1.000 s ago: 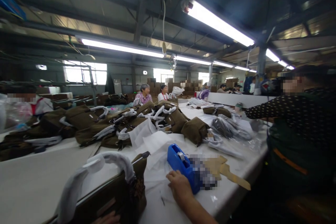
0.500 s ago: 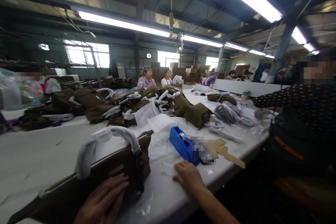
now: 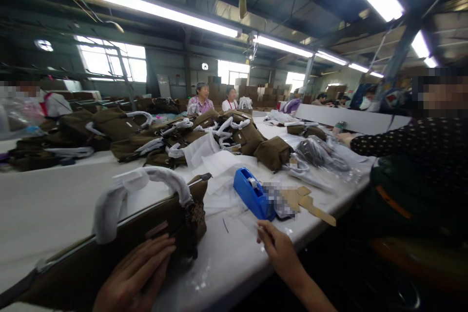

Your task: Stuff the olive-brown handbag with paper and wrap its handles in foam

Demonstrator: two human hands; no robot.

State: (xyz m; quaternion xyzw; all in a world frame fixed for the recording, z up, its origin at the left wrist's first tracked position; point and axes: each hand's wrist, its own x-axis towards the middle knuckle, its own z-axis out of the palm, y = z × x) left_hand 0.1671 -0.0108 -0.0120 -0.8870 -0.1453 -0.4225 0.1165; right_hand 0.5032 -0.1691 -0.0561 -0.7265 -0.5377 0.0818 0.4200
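An olive-brown handbag (image 3: 146, 224) stands upright at the near left, its handle (image 3: 106, 204) wrapped in white padding. My left hand (image 3: 137, 270) rests against the bag's side, fingers stretched out below a small label patch. My right hand (image 3: 278, 248) is over the table just in front of a blue tape dispenser (image 3: 252, 194). Its thumb and fingers are drawn together at the edge of a thin translucent piece (image 3: 250, 223), whose outline is faint. A thin dark strip (image 3: 225, 225) lies between the bag and my right hand.
More brown handbags (image 3: 248, 137) with wrapped handles are heaped across the table (image 3: 54, 195). White wrapping sheets (image 3: 223, 165), tan card pieces (image 3: 310, 202) and clear plastic bags (image 3: 321, 156) lie around the dispenser. A co-worker in a dotted sleeve (image 3: 391, 137) reaches in from the right.
My right hand has drawn back to the right with its fingers closer together, and the translucent piece has shifted with it. The dark strip has come into sight. My left hand stays on the handbag.
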